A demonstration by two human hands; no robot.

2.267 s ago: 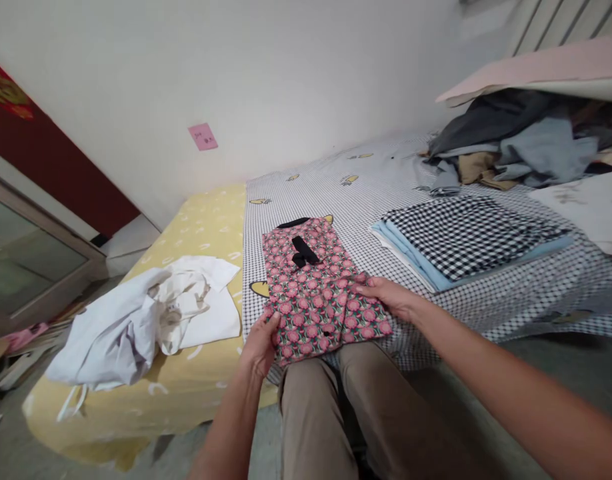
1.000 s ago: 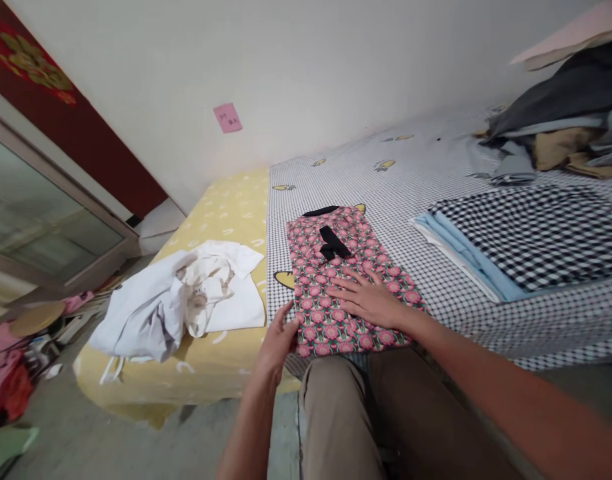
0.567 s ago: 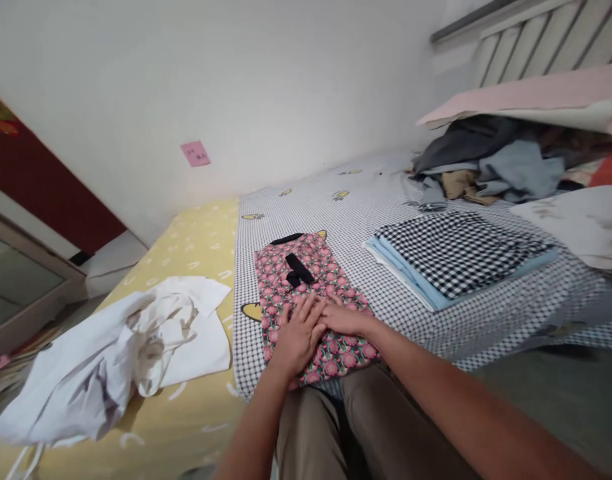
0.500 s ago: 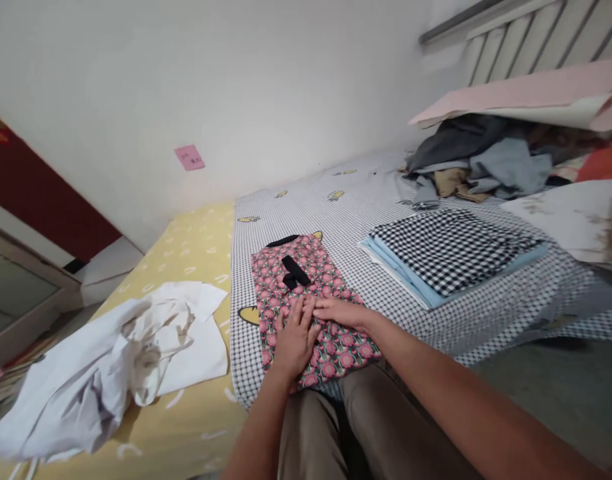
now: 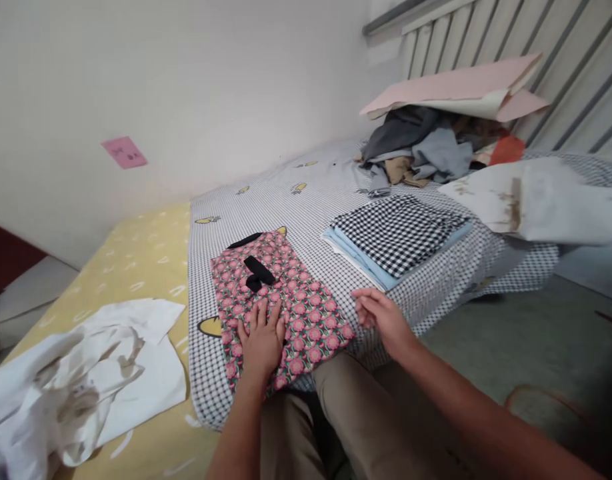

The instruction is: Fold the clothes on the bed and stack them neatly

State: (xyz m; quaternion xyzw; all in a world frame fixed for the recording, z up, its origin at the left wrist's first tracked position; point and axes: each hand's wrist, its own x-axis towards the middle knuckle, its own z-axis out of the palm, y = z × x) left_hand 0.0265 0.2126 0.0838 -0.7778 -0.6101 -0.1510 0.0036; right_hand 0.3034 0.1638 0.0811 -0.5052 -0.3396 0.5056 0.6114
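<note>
Shot from a camera worn on the person's head, the view looks forward and down from above and behind the left hand [image 5: 262, 341] and right hand [image 5: 385, 325], near enough to take in both forearms [image 5: 466, 403]. Beyond the hands it reaches across a checked bedspread [image 5: 312, 243] to the wall [image 5: 211, 87], with yellow bedding [image 5: 136, 250] left of the left hand.

Pink wall note [image 5: 125, 152]: marks too small to read.
</note>
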